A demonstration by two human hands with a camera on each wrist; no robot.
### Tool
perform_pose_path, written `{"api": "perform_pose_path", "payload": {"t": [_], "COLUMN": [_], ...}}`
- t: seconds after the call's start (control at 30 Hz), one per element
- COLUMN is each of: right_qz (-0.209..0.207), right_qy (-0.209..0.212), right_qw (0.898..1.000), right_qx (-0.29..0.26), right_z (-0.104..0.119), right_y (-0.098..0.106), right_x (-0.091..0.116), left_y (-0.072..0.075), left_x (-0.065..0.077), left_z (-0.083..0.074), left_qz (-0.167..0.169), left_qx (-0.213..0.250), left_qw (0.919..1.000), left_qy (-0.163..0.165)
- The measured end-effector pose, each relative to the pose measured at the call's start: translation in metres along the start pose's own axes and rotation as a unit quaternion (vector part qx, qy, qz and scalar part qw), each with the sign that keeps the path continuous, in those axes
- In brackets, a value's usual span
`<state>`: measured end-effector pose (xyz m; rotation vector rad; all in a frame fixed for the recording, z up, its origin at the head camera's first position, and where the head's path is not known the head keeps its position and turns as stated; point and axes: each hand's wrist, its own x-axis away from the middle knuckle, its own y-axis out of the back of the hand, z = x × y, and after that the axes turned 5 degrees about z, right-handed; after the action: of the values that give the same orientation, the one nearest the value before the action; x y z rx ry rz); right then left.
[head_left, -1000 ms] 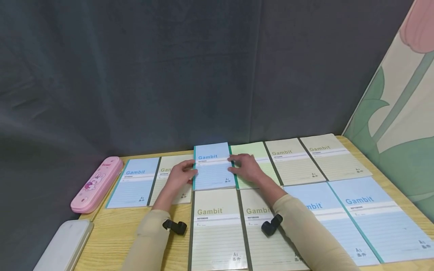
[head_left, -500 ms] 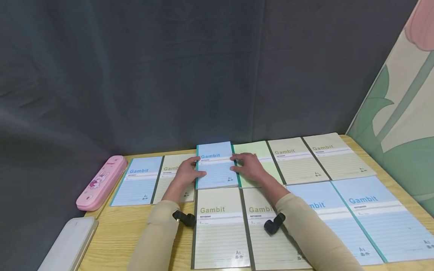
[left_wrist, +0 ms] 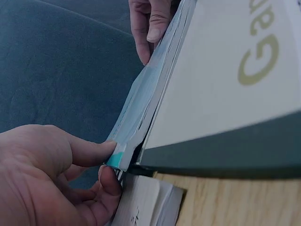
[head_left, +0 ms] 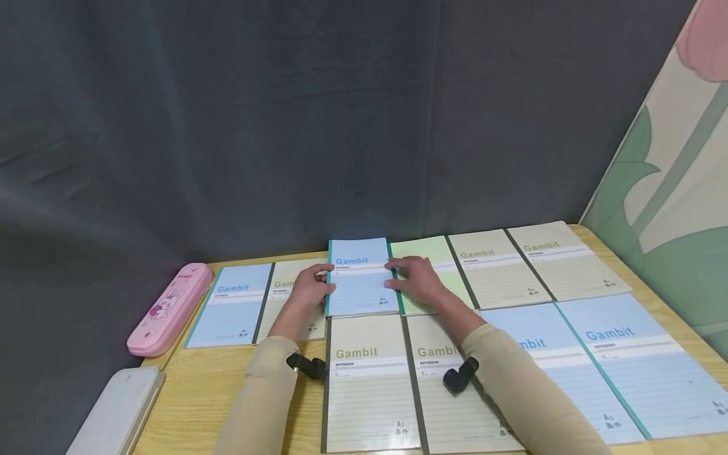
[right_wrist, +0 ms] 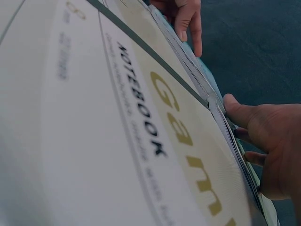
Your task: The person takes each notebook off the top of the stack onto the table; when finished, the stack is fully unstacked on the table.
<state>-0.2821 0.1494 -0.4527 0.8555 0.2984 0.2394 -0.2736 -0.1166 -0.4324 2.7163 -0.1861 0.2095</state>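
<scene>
A blue notebook [head_left: 364, 278] lies at the back middle of the table, between both hands. My left hand [head_left: 307, 294] is at its left edge; in the left wrist view, thumb and index finger pinch the turquoise spine [left_wrist: 114, 159]. My right hand [head_left: 418, 281] touches the opposite edge with extended thumb and forefinger, and lies over a pale green notebook [head_left: 435, 253]. The thumb tip [right_wrist: 229, 100] meets the notebook's edge in the right wrist view, the other fingers being loosely bent. A beige notebook [head_left: 281, 278] is partly hidden behind the left hand.
More beige notebooks [head_left: 372, 392] and blue notebooks [head_left: 643, 360] lie side by side in rows. At the left are another blue notebook [head_left: 230, 309], a pink pencil case [head_left: 170, 309] and a white slab-like object [head_left: 116, 407]. A dark curtain [head_left: 284, 126] hangs behind the table [head_left: 199, 392].
The left thumb, which lay over the blue notebook's cover half a second ago, has drawn back to its left edge. The right hand stays at the right edge. The notebook has barely moved.
</scene>
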Motion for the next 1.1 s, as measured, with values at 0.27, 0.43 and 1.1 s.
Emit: {"api": "perform_pose_path", "payload": {"t": [0.27, 0.43, 1.1], "right_qz": [-0.008, -0.003, -0.004], "right_qy": [0.025, 0.025, 0.012], "right_qw": [0.999, 0.999, 1.000], "right_qx": [0.023, 0.022, 0.022], "right_z": [-0.001, -0.001, 0.001], "right_y": [-0.002, -0.004, -0.001], "right_x": [0.001, 0.001, 0.003], "left_y": [0.012, 0.019, 0.046], "left_x": [0.000, 0.003, 0.030], "left_z": [0.014, 0.017, 0.036], "left_qz": [0.029, 0.020, 0.095], "left_qx": [0.077, 0.084, 0.062], "left_qw": [0.9966, 0.9962, 0.9932], "left_qy": [-0.006, -0.007, -0.024]}}
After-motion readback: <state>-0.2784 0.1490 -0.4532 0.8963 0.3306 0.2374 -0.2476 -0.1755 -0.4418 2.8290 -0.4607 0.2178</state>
